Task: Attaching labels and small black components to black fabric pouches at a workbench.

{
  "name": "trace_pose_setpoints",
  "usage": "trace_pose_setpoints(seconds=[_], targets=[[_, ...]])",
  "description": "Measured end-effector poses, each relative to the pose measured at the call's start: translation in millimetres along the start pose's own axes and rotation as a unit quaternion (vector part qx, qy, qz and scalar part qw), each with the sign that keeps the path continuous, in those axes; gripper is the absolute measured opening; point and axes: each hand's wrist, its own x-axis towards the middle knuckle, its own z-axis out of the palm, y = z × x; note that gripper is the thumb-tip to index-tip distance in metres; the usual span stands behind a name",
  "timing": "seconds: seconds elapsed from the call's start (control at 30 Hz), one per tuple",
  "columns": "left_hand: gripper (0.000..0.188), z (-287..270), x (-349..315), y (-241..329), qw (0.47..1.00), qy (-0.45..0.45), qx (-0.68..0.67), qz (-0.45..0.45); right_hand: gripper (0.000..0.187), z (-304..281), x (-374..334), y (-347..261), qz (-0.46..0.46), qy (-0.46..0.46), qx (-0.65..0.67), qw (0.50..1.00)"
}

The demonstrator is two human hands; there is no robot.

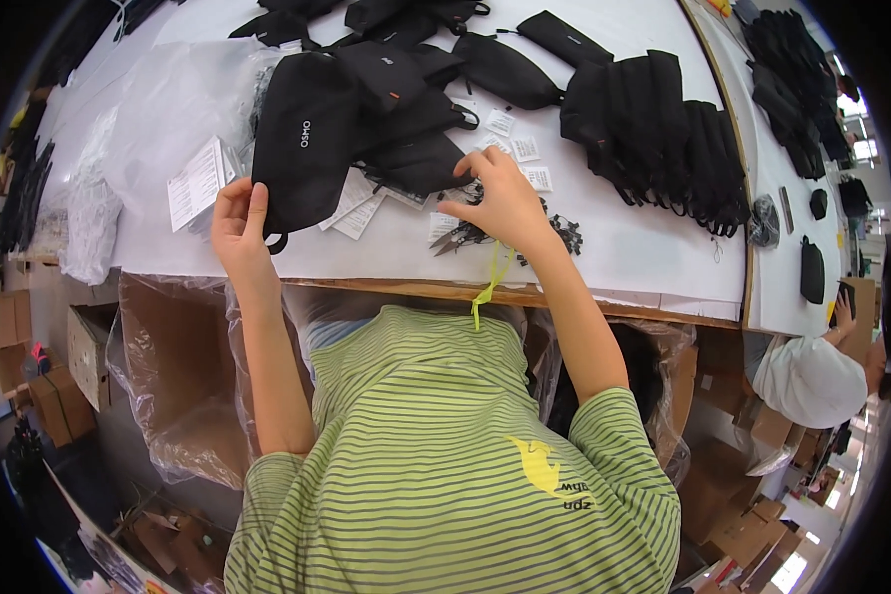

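Green striped shirt (426, 465) up close, L hand (240, 226) grip pinching blk pouch (312, 158), R hand (508, 198) grip wide nr scissors (446, 244) on white table (366, 261).

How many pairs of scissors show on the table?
1: the scissors are by the right hand, near the front edge of the table, blades in sight, handles hidden. More may be hidden under the black pouches.

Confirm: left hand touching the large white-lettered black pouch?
Touching. Head view: the left hand grips the black pouch at its lower left edge, thumb on top.
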Motion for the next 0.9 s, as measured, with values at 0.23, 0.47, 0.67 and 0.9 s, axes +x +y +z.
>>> trace_pose_setpoints(seconds=[0.23,0.47,0.67,0.9], targets=[[0.011,-10.8,-3.0,-8.1,0.999,0.033,-0.025,-0.016,0.071,26.4,24.1,-16.2,-0.040,0.149,-0.081,0.985],[0.011,-8.7,-8.4,0.4,0.999,0.015,-0.041,-0.021,0.035,68.3,18.4,-25.6,-0.152,0.162,-0.199,0.954],[0.011,-3.4,-12.3,4.9,0.999,0.021,-0.043,-0.023,0.011,47.9,19.9,-26.9,-0.156,0.242,-0.070,0.955],[0.010,7.6,-9.8,10.4,0.999,-0.005,-0.049,-0.005,0.014,-37.0,-16.1,-46.9,0.007,0.229,0.340,0.912]])
